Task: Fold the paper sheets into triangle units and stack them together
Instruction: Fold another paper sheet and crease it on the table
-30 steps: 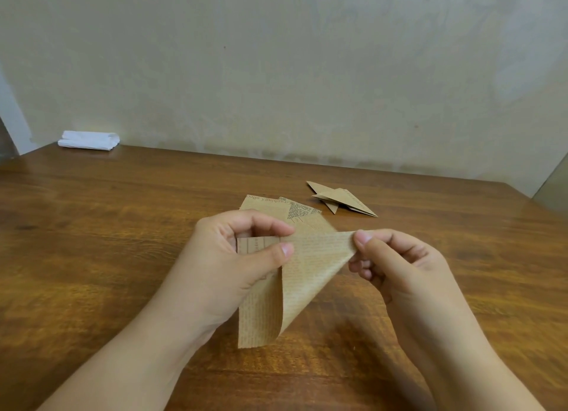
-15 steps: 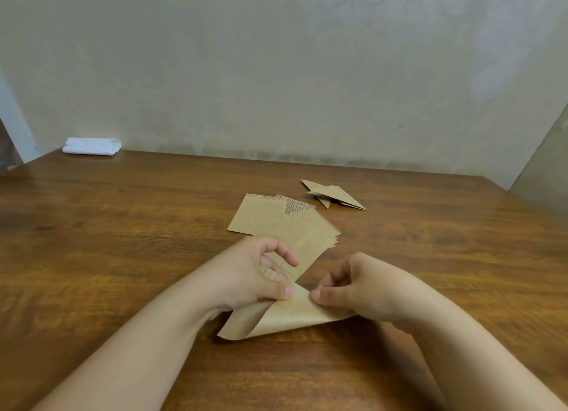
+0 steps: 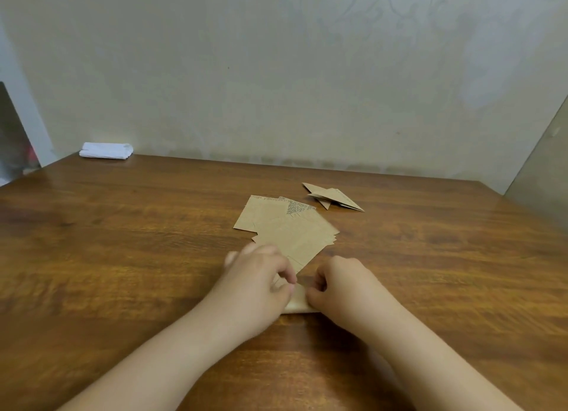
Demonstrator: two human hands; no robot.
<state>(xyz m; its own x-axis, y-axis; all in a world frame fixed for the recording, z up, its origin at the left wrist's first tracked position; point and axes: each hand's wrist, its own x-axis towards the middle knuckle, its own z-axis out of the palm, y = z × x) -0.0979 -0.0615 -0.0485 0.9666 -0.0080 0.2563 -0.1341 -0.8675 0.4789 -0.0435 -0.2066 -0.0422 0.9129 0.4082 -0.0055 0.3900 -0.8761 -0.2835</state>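
Both hands have dropped lower and closed together since the earlier frame, flattening the brown paper sheet (image 3: 297, 301) onto the brown wooden bench (image 3: 123, 257) at lower centre. At upper left lies a folded white cloth (image 3: 106, 150). Left hand (image 3: 258, 284) has its fingers curled narrow, pressing the sheet's left end; right hand (image 3: 341, 283) pinches its right end, so only a strip shows between them. Just above the fingers rests the loose stack of brown printed sheets (image 3: 289, 229); up and right, apart, sit the folded brown triangle units (image 3: 333, 197).

Printed lines on the paper sheets (image 3: 285, 226) are too small to read.
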